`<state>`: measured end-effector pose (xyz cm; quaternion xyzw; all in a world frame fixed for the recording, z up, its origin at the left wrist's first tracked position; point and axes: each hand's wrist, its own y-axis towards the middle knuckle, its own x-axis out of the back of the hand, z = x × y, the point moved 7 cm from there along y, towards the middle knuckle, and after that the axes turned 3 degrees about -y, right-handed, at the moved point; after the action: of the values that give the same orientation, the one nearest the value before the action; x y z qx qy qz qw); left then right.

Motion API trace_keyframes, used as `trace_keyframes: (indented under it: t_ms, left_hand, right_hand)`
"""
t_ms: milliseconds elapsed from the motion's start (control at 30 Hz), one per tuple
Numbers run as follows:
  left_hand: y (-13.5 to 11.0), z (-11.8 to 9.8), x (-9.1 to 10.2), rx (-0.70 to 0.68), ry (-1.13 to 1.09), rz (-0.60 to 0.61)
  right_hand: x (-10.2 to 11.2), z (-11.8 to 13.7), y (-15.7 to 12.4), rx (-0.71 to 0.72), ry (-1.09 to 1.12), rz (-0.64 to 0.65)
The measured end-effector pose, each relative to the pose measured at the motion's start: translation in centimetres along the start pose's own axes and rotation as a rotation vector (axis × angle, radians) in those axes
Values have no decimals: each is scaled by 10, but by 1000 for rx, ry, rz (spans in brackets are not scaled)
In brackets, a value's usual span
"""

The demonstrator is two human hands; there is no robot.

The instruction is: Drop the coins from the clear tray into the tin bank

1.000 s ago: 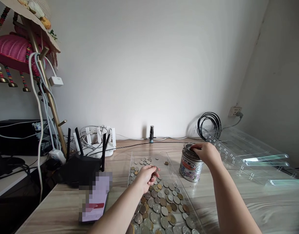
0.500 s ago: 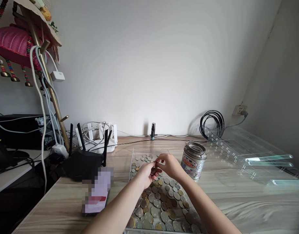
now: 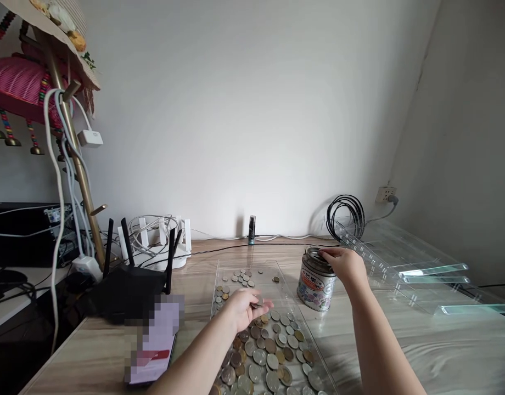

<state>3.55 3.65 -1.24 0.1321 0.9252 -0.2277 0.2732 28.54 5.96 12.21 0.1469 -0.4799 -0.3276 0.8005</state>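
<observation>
My left hand [image 3: 249, 308] is palm up over a clear plastic tray [image 3: 286, 291], with a few coins [image 3: 256, 303] resting in its half-curled fingers. At the top of a round metal tin [image 3: 316, 282] with a flowered label, my right hand [image 3: 345, 264] has its thumb and fingers pinched together over the lid. Whatever is between those fingertips is hidden. Many silver and brassy coins [image 3: 272, 361] lie spread in the near part of the tray. A smaller cluster of coins [image 3: 243, 276] sits toward its far end.
To the left are a phone [image 3: 153, 345], a black router [image 3: 133, 291] and a white router [image 3: 166, 252]. A small dark bottle [image 3: 251, 230] stands by the wall. Coiled black cable [image 3: 345, 218] and clear plastic panels [image 3: 433, 274] are on the right.
My right hand has moved from the left hand's fingers rightward to the top of the tin. My left hand stays over the tray, its palm now in plainer view.
</observation>
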Motion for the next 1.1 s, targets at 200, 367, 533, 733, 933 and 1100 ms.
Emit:
trace_keyframes:
  t_ms: [200, 367, 533, 733, 933, 1100]
  left_hand:
    - [-2, -4, -2, -39, 175, -9]
    - [-5, -13, -5, -152, 314, -9]
    - [-6, -21, -10, -245, 295, 29]
    - [-7, -23, -14, -259, 251, 34]
    - [0, -7, 3, -11, -78, -87]
    - [-3, -6, 4, -13, -147, -84]
  right_hand:
    - [-1, 7, -8, 24, -56, -1]
    - [-4, 70, -46, 304, 195, -94]
    - [-88, 116, -94, 455, 417, 650]
    - [-104, 118, -102, 288, 657, 844]
    - [-15, 69, -41, 240, 158, 16]
    - [8, 2, -8, -77, -29, -17]
